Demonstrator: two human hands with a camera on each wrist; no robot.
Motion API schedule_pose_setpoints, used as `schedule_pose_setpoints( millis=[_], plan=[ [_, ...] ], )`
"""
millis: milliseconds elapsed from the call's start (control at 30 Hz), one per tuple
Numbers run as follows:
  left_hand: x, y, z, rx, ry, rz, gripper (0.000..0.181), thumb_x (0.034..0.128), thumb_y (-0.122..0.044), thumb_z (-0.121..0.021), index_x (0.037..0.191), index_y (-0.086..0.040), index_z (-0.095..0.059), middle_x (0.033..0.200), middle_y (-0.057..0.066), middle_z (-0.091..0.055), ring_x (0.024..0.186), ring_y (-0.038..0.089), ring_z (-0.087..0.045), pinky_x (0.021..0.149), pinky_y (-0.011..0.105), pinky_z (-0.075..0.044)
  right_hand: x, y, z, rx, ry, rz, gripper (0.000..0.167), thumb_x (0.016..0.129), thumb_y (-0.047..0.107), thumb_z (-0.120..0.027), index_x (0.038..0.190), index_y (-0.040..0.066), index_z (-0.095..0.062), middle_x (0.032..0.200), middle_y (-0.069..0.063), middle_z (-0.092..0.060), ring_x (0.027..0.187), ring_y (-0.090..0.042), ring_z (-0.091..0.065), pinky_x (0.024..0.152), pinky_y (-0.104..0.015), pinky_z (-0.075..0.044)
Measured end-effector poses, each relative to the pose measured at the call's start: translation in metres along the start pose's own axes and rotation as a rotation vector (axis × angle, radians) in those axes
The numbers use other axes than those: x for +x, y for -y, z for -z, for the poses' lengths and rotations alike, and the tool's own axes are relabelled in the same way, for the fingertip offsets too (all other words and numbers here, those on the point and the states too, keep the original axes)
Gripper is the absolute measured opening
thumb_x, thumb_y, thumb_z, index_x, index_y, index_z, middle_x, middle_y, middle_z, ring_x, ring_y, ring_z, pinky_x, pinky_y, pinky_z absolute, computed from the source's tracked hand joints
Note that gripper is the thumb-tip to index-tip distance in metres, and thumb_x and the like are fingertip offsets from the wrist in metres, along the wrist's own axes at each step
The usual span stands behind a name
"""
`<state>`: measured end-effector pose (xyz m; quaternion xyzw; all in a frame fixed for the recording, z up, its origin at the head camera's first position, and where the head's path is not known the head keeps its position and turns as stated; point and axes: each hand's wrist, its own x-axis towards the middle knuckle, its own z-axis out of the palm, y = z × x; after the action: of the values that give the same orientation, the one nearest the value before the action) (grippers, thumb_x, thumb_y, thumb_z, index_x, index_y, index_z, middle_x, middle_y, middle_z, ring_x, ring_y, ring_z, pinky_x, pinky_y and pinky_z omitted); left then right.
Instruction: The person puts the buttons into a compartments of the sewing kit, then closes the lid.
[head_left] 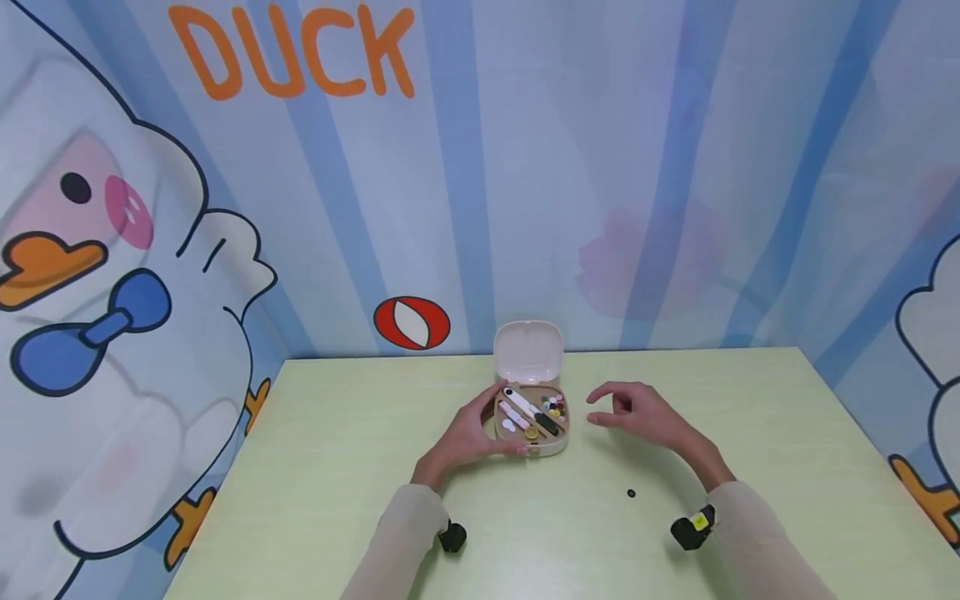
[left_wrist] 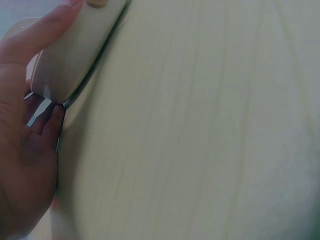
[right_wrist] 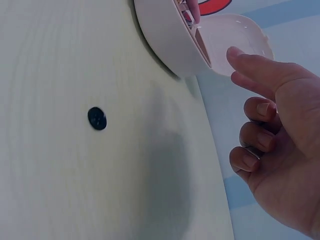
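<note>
A small pale sewing kit box [head_left: 553,448] stands on the table with its lid [head_left: 528,352] raised at the back. My left hand [head_left: 463,435] grips its left side, thumb along the front wall and fingers round toward the back. Inside lie a white-and-black tool [head_left: 531,410], a pink-and-white item [head_left: 513,414], a round gold piece [head_left: 532,433] and several small coloured pieces [head_left: 555,407]. To the right of the box my right hand [head_left: 645,412] hovers with nothing in it, thumb and index finger apart, the others loosely curled. Below it lies a black button [right_wrist: 97,118] on the table.
The light wood-toned table [head_left: 360,467] ends at the back against a blue striped curtain [head_left: 517,167] with duck drawings. Each wrist carries a black camera; the right one [head_left: 692,530] is close to the button's right.
</note>
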<state>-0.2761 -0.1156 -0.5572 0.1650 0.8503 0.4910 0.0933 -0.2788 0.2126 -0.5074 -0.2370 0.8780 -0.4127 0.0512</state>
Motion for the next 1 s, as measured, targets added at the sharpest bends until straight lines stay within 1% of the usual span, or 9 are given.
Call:
schedule_pose_setpoints(
  millis=[267,500,767,1000],
  plan=[
    [0.0,0.001,0.0,-0.005,-0.002,-0.006,0.116,0.0718,-0.047,-0.096,0.165,-0.026,-0.03,0.167,-0.003,-0.034,0.15,0.019,-0.037,0.122,0.036,-0.034,-0.029,-0.003,0.004,0.017,0.011,0.016,0.034,0.092,0.028,-0.082,0.116,0.006,-0.073,0.064,0.006,-0.043,0.057,-0.009,-0.04,0.051,-0.025,-0.035],
    [0.002,0.003,-0.001,-0.008,-0.006,-0.011,0.116,0.0711,-0.046,-0.096,0.164,-0.025,-0.03,0.167,-0.002,-0.034,0.15,0.019,-0.037,0.122,0.035,-0.034,-0.052,-0.009,0.003,0.024,0.055,0.016,0.037,0.091,0.028,-0.083,0.119,0.007,-0.073,0.066,0.008,-0.045,0.059,-0.007,-0.041,0.052,-0.024,-0.036],
    [0.001,0.003,-0.002,-0.014,-0.002,-0.007,0.115,0.0717,-0.046,-0.096,0.164,-0.026,-0.03,0.167,-0.002,-0.033,0.15,0.02,-0.037,0.122,0.037,-0.034,-0.076,-0.018,-0.003,0.055,0.101,0.052,0.035,0.09,0.025,-0.084,0.119,0.009,-0.074,0.065,0.013,-0.042,0.058,-0.001,-0.038,0.054,-0.021,-0.038],
    [0.001,0.003,-0.001,-0.002,-0.004,-0.006,0.116,0.0715,-0.048,-0.095,0.165,-0.027,-0.03,0.167,-0.002,-0.033,0.15,0.02,-0.036,0.122,0.038,-0.033,-0.091,-0.024,-0.01,0.056,0.092,0.082,0.032,0.088,0.025,-0.085,0.116,0.012,-0.076,0.064,0.016,-0.038,0.059,0.002,-0.037,0.057,-0.02,-0.041]
  ],
)
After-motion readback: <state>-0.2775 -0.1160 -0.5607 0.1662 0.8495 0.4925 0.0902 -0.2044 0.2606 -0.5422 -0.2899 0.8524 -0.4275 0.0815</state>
